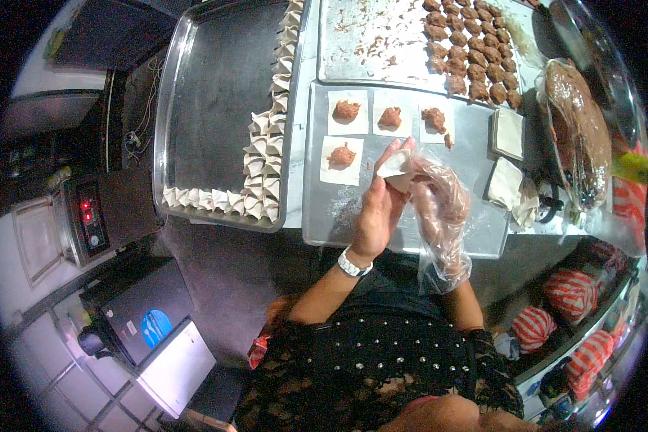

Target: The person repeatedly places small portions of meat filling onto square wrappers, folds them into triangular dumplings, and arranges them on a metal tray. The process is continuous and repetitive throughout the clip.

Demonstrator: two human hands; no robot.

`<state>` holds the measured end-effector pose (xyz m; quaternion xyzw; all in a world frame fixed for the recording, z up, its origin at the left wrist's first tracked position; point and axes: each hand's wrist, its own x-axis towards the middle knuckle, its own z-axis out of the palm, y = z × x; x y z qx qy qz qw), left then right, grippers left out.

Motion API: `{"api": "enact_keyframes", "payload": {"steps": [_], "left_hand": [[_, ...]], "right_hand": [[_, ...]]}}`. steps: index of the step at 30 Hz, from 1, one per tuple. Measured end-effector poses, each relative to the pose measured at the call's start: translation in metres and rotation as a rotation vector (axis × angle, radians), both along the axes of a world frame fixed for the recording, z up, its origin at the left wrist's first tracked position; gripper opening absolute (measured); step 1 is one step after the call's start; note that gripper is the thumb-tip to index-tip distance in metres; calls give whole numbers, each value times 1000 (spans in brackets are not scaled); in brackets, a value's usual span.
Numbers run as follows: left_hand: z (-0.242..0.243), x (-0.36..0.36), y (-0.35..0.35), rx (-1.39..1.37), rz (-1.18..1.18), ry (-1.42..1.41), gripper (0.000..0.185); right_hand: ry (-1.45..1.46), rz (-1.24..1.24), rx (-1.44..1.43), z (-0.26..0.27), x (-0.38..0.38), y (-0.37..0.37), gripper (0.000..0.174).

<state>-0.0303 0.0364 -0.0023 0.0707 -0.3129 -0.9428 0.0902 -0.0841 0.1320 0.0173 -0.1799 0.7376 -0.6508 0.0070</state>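
My bare left hand, with a white wristwatch, holds a folded dumpling wrapper over a floured metal tray. My right hand, in a clear plastic glove, has its fingers on the wrapper's right side. Beyond the hands, several square wrappers lie flat on the tray, each with a lump of ground meat; a bit of meat hangs off the right one. Stacked square wrappers lie at the tray's right. Whether filling is inside the held wrapper is hidden.
A deep metal tray at left holds folded dumplings along its right and near edges. Behind, another tray bears rows of meat balls. A plastic bag of ground meat lies at right. Red-striped bags sit on a lower shelf.
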Motion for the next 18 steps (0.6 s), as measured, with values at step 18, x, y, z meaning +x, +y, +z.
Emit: {"api": "enact_keyframes", "payload": {"steps": [18], "left_hand": [[-3,-2,-24,-367,273,11,17]], "right_hand": [[198,140,62,5,-9,-8,26]]}}
